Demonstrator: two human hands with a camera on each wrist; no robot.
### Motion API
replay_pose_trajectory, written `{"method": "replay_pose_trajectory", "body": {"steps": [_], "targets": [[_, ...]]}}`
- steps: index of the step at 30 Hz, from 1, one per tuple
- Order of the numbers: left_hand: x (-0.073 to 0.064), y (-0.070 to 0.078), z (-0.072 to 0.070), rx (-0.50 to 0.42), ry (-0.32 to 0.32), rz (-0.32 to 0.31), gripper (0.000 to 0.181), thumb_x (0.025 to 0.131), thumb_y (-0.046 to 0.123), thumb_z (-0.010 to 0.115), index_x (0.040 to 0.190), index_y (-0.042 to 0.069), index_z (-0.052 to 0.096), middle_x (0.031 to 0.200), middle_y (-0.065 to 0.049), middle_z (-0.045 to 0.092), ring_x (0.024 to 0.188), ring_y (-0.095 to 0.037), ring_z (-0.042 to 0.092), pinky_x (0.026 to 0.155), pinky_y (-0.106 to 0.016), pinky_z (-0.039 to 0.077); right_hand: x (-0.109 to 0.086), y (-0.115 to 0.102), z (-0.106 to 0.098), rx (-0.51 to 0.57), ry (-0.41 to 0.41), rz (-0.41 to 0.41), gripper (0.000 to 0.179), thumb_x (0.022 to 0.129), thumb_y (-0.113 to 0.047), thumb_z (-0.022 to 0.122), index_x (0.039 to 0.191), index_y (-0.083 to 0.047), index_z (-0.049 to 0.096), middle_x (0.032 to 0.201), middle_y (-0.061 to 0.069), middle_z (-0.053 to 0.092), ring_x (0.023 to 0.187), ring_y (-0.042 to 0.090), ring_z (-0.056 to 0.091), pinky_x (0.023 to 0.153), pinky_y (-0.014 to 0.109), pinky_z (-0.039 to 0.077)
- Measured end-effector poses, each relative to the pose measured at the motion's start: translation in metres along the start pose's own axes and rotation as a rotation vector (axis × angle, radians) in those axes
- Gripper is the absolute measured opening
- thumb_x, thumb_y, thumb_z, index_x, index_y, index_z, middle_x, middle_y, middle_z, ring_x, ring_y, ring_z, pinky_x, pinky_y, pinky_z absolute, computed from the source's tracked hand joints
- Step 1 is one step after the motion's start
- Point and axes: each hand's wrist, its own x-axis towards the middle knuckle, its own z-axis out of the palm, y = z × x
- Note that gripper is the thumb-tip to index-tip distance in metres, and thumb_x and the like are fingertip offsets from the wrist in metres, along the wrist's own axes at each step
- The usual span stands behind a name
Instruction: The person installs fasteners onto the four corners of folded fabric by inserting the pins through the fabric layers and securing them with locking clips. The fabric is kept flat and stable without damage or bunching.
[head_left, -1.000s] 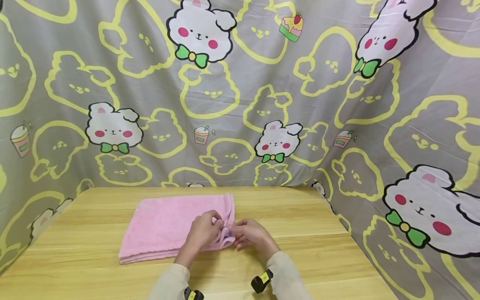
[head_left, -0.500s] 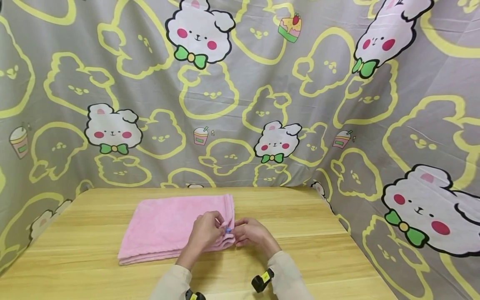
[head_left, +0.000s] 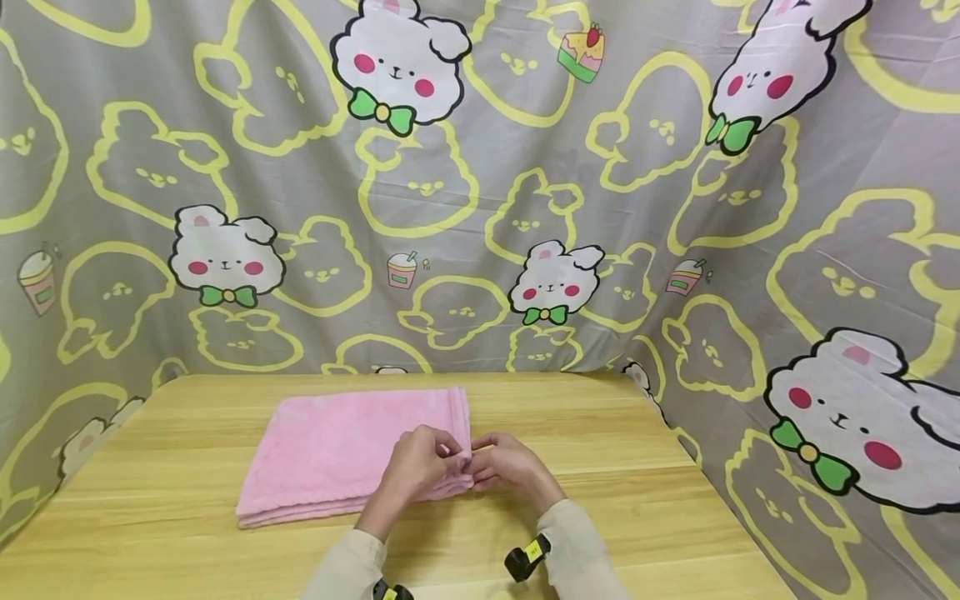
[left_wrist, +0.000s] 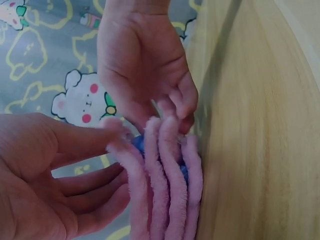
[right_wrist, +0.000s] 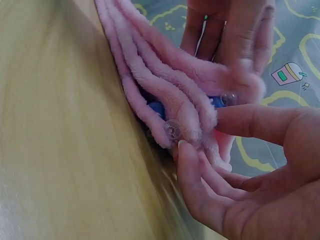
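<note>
A pink fleece blanket, folded into several layers, lies on the wooden table. At its near right corner the left hand pinches the top layer between thumb and fingers. From the right, the right hand grips the edges of the layers at that same corner. Small blue pieces show between the layers in the right wrist view, with a clear plastic disc close by the right fingertips. The left wrist view has another blue piece under the top layer; the rest of these pieces is hidden by fleece.
The light wooden table reaches beyond the blanket on all sides. A grey curtain printed with bunnies hangs behind it and along both sides. Each forearm wears a black camera strap.
The left hand has shifted slightly right and brought the top layer down toward the right hand. The blue piece seen at the corner is now mostly covered. The right hand has hardly moved.
</note>
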Motion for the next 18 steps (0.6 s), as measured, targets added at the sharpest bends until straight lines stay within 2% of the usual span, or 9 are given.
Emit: {"method": "replay_pose_trajectory", "body": {"steps": [3, 5, 8, 12, 15, 18], "targets": [[-0.001, 0.0, 0.001, -0.025, -0.036, -0.005, 0.011, 0.086, 0.018, 0.079, 0.076, 0.015, 0.079, 0.071, 0.002, 0.076, 0.067, -0.011, 0.067, 0.065, -0.035, 0.051, -0.001, 0.0, 0.001, -0.013, -0.01, -0.004, 0.057, 0.079, 0.005, 0.066, 0.131, 0.013, 0.043, 0.082, 0.009, 0.069, 0.071, 0.016, 0.068, 0.071, 0.031, 0.06], [-0.001, -0.001, 0.003, -0.035, -0.043, -0.006, 0.011, 0.086, 0.016, 0.078, 0.075, 0.015, 0.079, 0.07, 0.002, 0.075, 0.066, -0.01, 0.066, 0.065, -0.034, 0.051, -0.001, 0.001, 0.001, -0.019, -0.014, -0.01, 0.057, 0.079, 0.006, 0.064, 0.132, 0.013, 0.042, 0.084, 0.01, 0.067, 0.072, 0.016, 0.068, 0.074, 0.032, 0.06], [-0.001, -0.002, 0.006, -0.026, -0.024, 0.003, 0.011, 0.08, 0.009, 0.08, 0.072, 0.015, 0.076, 0.067, 0.003, 0.072, 0.064, -0.009, 0.062, 0.063, -0.033, 0.05, -0.001, 0.002, 0.0, -0.008, -0.019, -0.021, 0.057, 0.08, 0.006, 0.063, 0.132, 0.015, 0.042, 0.089, 0.013, 0.065, 0.075, 0.018, 0.068, 0.077, 0.034, 0.06], [-0.001, -0.002, 0.01, 0.013, 0.02, 0.006, 0.019, 0.07, -0.001, 0.082, 0.069, 0.01, 0.067, 0.062, 0.004, 0.064, 0.06, -0.01, 0.055, 0.059, -0.03, 0.045, 0.001, 0.004, 0.0, 0.014, -0.017, -0.033, 0.056, 0.08, 0.006, 0.064, 0.131, 0.015, 0.042, 0.096, 0.018, 0.065, 0.077, 0.019, 0.069, 0.079, 0.035, 0.06], [-0.002, -0.002, 0.011, 0.012, 0.023, -0.018, 0.027, 0.069, -0.001, 0.085, 0.079, 0.007, 0.061, 0.065, 0.003, 0.062, 0.061, -0.011, 0.054, 0.06, -0.03, 0.045, 0.002, 0.005, 0.001, 0.021, -0.007, -0.04, 0.054, 0.08, 0.006, 0.064, 0.13, 0.015, 0.043, 0.099, 0.017, 0.065, 0.076, 0.019, 0.068, 0.077, 0.034, 0.06], [-0.003, -0.002, 0.012, -0.005, 0.011, -0.035, 0.033, 0.071, 0.0, 0.086, 0.089, 0.006, 0.06, 0.069, 0.002, 0.064, 0.063, -0.012, 0.057, 0.062, -0.032, 0.047, 0.003, 0.006, 0.002, 0.012, 0.008, -0.045, 0.052, 0.081, 0.005, 0.063, 0.128, 0.014, 0.045, 0.093, 0.015, 0.066, 0.074, 0.018, 0.068, 0.074, 0.032, 0.06]]}}
